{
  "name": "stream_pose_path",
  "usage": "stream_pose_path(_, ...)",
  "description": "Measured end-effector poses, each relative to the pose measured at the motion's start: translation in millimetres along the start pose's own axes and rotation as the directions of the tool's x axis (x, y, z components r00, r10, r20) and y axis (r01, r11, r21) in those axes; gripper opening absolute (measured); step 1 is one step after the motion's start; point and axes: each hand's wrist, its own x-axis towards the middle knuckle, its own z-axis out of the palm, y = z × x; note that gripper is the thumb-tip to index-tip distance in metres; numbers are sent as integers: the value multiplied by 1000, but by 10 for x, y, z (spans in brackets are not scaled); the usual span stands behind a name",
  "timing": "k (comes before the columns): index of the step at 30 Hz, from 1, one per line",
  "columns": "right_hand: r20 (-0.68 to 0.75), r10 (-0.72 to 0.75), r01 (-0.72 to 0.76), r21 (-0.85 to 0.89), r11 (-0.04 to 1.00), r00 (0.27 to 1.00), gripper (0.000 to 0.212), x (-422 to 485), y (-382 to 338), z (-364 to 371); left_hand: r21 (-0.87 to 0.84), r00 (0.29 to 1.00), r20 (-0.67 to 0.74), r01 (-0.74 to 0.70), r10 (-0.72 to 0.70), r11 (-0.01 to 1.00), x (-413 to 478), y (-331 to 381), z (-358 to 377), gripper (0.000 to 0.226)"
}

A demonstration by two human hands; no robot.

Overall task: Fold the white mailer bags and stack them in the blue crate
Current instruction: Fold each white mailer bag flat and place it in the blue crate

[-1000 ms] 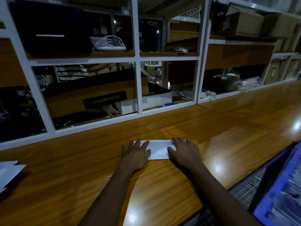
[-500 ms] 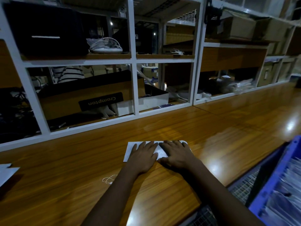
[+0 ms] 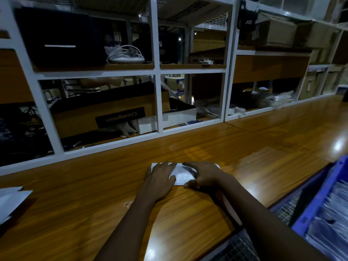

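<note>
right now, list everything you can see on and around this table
table: 1, brown wood, foreground
folded mailer bag: 1, white, table centre
loose mailer bags: count unclear, white, table's left edge
crate: 1, blue, lower right, white bags inside
string: 1, white, table, left of centre
shelving: 1, white frame, behind table
cardboard box: 1, brown, lower shelf
black box: 1, black, upper left shelf
cable coil: 1, white, beside black box
left hand: 1, flat on bag
right hand: 1, on bag, thumb at near edge
</note>
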Motion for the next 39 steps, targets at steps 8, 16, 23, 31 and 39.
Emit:
stream_pose_path(8,-153,-8,15,50,999,988,89,-78,-56,8,26,997,-73,38,-36,999,-119,54,-11,47)
stream_pose_path(16,-330,4,-72,-194,978,944,96,-386,-81,-77,35,987,-162,15,-9,999,-153,290,-27,66)
stream_pose_path(23,-500,70,-251,-305,919,863,97,-1036,314,-349,-42,957,-248,-167,152,985,-113,901,6,60)
stream_pose_path(31,-566,344,-549,-241,800,750,100,-2145,830,-428,-55,927,-189,-341,326,939,-18,1752,340,48)
stream_pose_path(39,-539,541,-716,-181,674,645,101,-3178,1233,-206,-20,933,-50,-358,357,933,147,2438,623,46)
